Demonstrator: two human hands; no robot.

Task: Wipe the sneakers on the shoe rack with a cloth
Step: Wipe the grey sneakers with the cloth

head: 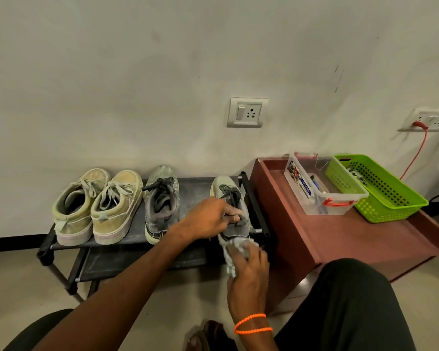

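The left hand (208,219) grips the rightmost grey sneaker (232,211) by its collar on the rack (134,239) while the right hand (247,269) clutches a cloth (235,252) against its heel.

Two bare forearms without sleeves. The right wrist wears two thin bright orange bead bracelets (253,324). Below the bracelets, black trousers (352,307) cover both knees.

A scuffed off-white wall (162,72) carries a switch-and-socket plate (246,112) and, far right, a second socket (432,120) with a red cable (416,158) plugged in, above a pale floor (18,279) where a reddish-brown cabinet (340,236) holds a clear plastic box (322,191) and green basket (375,188).
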